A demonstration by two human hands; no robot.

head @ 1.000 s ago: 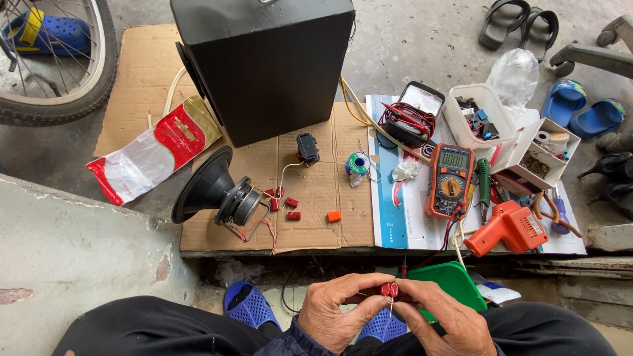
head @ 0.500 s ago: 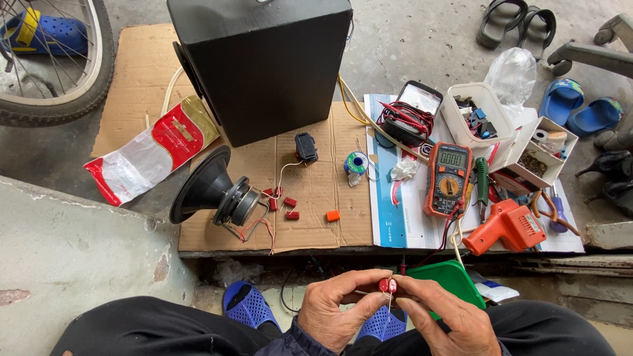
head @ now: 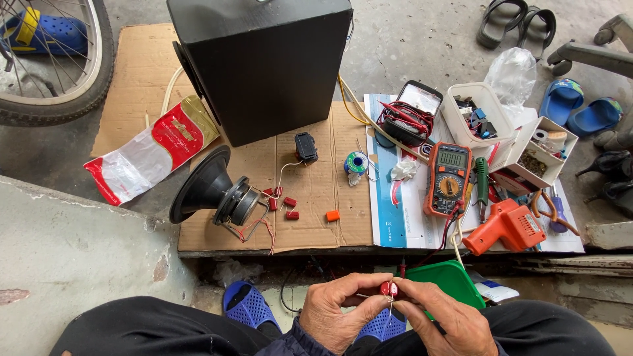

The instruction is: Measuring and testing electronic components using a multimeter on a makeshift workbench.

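Low in the head view, my left hand [head: 343, 313] and my right hand [head: 443, 322] meet over my lap. Together they pinch a small red capacitor [head: 388, 288] between thumbs and fingertips, its thin wire leads hanging down. Several more red capacitors [head: 285, 203] and one orange part [head: 333, 215] lie on the cardboard sheet [head: 316, 191] ahead. A loose speaker cone [head: 214, 191] rests on its side at the cardboard's left, in front of a black speaker cabinet [head: 264, 62].
An orange multimeter [head: 448, 178] with red and black probe leads, an orange glue gun [head: 504, 226], a solder spool [head: 357, 163], and white parts boxes [head: 478, 118] lie to the right. A bicycle wheel [head: 56, 62] stands far left. A green tray [head: 448, 280] sits beside my right hand.
My fingers have shifted a little on the red capacitor, turning it between both hands. Nothing on the cardboard has moved.
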